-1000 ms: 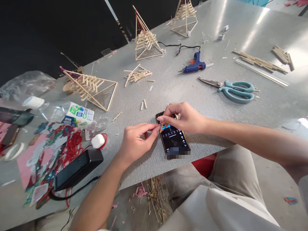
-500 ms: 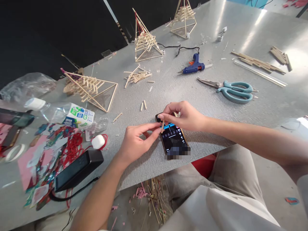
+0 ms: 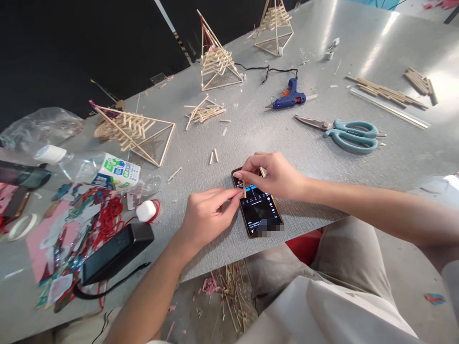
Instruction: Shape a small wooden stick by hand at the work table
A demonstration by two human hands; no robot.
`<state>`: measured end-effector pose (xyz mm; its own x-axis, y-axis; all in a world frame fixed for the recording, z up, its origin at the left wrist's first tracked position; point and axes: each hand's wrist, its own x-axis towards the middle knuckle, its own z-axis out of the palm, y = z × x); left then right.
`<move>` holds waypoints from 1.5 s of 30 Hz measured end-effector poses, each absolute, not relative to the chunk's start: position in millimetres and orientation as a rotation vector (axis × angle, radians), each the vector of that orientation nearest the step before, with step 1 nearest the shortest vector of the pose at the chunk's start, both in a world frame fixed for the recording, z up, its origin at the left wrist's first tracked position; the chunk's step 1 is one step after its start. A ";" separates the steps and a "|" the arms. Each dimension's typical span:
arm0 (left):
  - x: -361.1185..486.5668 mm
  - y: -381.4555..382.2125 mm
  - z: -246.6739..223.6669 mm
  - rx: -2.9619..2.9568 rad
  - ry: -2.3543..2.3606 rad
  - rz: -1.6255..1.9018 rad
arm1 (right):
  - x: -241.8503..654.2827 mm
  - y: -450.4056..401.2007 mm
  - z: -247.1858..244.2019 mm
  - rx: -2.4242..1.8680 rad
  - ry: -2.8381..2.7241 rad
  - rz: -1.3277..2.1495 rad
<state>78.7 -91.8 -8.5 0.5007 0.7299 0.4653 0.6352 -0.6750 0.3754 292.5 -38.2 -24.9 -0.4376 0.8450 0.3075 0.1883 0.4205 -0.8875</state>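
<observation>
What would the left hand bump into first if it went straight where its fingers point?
Probably the short, thin, tan wooden stick pinched by the right hand: it is just ahead of the left hand. Depth is unclear, so they may already touch.

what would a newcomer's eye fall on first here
Probably the two hands meeting over a lit phone near the table's front edge, the right hand pinching a small wooden stick and the left hand with its fingertips beside it. Then the three stick pyramids along the far and left sides, and the blue glue gun and teal-handled scissors beyond the right hand.
</observation>
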 end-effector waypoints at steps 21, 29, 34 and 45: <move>76.8 -89.6 -2.2 2.280 1.225 0.988 | 293.8 -36.2 -24.0 -0.839 -1.816 1.171; 78.2 -89.7 -5.2 2.323 1.224 0.982 | 292.7 -36.7 -27.1 -0.869 -1.826 1.096; 79.7 -90.1 -10.1 2.470 1.246 1.009 | 290.0 -40.7 -26.2 -0.901 -1.850 1.004; 77.5 -84.5 -12.5 2.863 1.169 1.109 | 287.5 -46.4 -25.1 -0.839 -1.966 0.968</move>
